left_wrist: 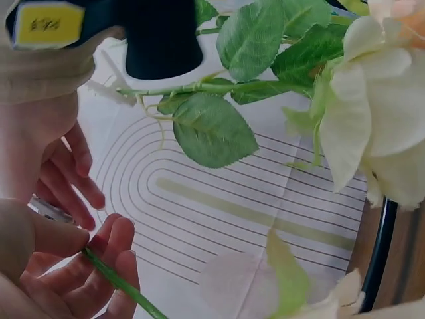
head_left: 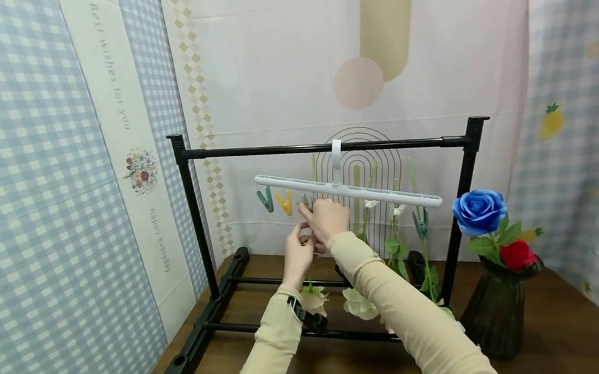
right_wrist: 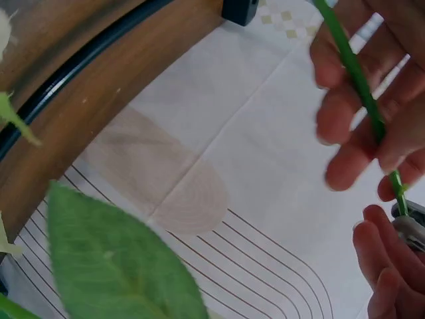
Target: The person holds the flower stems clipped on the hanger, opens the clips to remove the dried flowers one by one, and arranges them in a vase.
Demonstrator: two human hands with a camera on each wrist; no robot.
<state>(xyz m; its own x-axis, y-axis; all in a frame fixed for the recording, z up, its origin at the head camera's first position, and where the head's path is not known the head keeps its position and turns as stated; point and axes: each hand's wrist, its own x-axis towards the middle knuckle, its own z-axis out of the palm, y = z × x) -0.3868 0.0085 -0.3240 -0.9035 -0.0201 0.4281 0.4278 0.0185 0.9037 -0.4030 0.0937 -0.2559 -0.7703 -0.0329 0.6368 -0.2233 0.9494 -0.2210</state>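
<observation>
My left hand (head_left: 299, 254) pinches a green artificial flower stem (left_wrist: 119, 282) between thumb and fingers. Below it in the head view hangs a pale rose (head_left: 314, 301), probably on that stem. Just above, my right hand (head_left: 330, 220) holds a grey clothespin (head_left: 306, 200) under the white hanger (head_left: 299, 184). In the right wrist view the stem's end meets the grey clothespin (right_wrist: 410, 229); whether the pin clamps it I cannot tell. Green (head_left: 265, 199) and yellow (head_left: 284, 201) clothespins hang to the left.
The hanger hooks over a black rack's top bar (head_left: 270, 151). Other clothespins at right, one dark green (head_left: 420, 222), hold flower stems, with a white bloom (head_left: 360, 304) low down. A dark vase (head_left: 495, 311) with blue (head_left: 479, 212) and red roses stands right on the wooden table (head_left: 556, 348).
</observation>
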